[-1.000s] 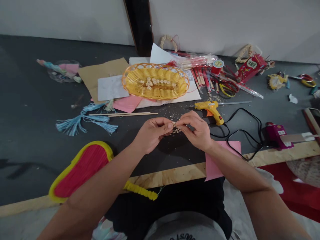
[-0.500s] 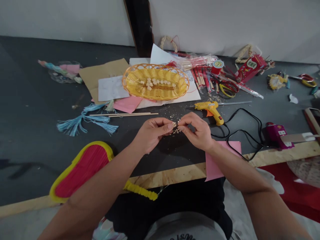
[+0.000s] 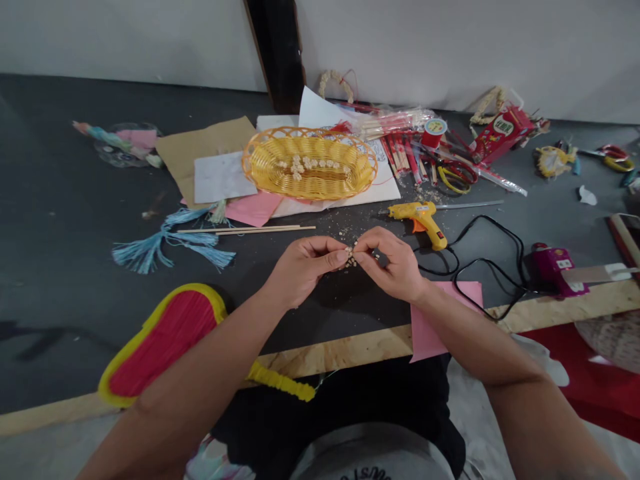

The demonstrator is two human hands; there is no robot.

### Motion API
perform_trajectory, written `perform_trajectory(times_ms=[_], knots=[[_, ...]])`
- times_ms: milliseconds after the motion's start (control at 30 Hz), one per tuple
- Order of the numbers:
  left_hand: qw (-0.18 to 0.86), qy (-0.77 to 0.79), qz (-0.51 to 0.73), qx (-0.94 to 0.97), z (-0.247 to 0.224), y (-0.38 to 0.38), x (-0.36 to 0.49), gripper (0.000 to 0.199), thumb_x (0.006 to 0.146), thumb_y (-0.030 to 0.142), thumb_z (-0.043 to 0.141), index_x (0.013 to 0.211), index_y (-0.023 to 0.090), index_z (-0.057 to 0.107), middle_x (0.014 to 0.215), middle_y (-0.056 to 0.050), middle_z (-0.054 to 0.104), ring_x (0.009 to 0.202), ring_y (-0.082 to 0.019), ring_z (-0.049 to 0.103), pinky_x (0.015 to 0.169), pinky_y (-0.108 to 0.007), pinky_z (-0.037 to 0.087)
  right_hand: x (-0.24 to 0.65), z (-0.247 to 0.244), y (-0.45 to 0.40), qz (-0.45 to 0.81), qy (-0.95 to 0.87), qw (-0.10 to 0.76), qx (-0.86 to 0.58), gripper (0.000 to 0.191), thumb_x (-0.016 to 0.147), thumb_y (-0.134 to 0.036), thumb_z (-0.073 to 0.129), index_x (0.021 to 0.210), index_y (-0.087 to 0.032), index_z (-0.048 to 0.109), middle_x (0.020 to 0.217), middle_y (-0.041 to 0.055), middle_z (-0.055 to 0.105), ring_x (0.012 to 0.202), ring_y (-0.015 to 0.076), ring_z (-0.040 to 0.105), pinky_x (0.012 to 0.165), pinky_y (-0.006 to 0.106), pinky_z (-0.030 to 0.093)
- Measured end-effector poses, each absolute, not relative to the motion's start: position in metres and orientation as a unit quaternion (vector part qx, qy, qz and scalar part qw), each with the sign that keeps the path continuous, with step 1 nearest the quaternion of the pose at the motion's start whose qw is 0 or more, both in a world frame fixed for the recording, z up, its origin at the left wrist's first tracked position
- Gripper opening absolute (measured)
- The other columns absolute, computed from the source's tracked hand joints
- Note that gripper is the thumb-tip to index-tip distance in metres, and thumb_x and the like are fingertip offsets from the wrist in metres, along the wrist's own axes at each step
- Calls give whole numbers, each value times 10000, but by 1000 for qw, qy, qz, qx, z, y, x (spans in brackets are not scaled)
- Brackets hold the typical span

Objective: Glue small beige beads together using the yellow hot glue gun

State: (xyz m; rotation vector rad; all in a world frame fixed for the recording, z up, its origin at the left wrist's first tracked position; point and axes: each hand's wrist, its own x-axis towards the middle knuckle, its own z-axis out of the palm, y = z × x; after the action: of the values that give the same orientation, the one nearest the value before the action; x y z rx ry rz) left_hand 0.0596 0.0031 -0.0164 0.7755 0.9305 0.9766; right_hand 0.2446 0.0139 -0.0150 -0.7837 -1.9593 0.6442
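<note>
My left hand (image 3: 311,267) pinches a small pale wooden piece (image 3: 349,251) between thumb and forefinger. Facing it, my right hand (image 3: 389,261) has its thumb and fingertips pressed together at the same piece; whatever they grip is too small to make out. Tiny pale bits (image 3: 352,262) lie scattered on the dark table under my fingertips. Beyond the hands, a yellow woven basket (image 3: 310,187) holds several small knobbly pale clusters (image 3: 299,167). A yellow hot glue gun (image 3: 420,215) lies just beyond my right hand.
Two thin sticks (image 3: 250,230) and a blue tassel (image 3: 150,247) lie left. A red-and-yellow padded shape (image 3: 173,333) sits by my left forearm. Right are pink paper (image 3: 425,327), a black cord (image 3: 493,263) and a purple box (image 3: 555,267). Scissors (image 3: 457,180) lie behind the glue gun.
My right hand has moved slightly left, so its fingertips now meet those of my left hand at the small piece. The left hand has hardly moved.
</note>
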Motion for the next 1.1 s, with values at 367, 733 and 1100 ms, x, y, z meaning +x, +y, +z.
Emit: perform_trajectory(times_ms=[367, 733, 1100], knots=[[716, 413, 439, 354, -16, 3, 60, 258, 543, 332, 928, 626, 164, 752, 609, -8, 667, 588, -84, 546, 604, -214, 431, 248, -22, 16, 224, -807, 464, -289, 234, 882, -263, 704, 1114, -236, 709, 955, 72, 708, 894, 186, 667, 801, 351, 563], [726, 412, 418, 357, -19, 2, 58, 257, 551, 315, 927, 604, 155, 733, 603, 8, 665, 612, -79, 567, 635, -197, 436, 246, -26, 18, 211, -807, 488, -256, 185, 869, -196, 719, 1048, -220, 756, 863, 53, 732, 807, 160, 672, 746, 323, 544], [730, 407, 433, 338, -15, 3, 59, 278, 527, 321, 939, 696, 162, 786, 645, -6, 708, 600, -68, 580, 618, -177, 451, 245, -28, 17, 191, -802, 492, -278, 166, 899, -205, 679, 1057, -208, 730, 889, 64, 722, 840, 163, 669, 762, 318, 567]])
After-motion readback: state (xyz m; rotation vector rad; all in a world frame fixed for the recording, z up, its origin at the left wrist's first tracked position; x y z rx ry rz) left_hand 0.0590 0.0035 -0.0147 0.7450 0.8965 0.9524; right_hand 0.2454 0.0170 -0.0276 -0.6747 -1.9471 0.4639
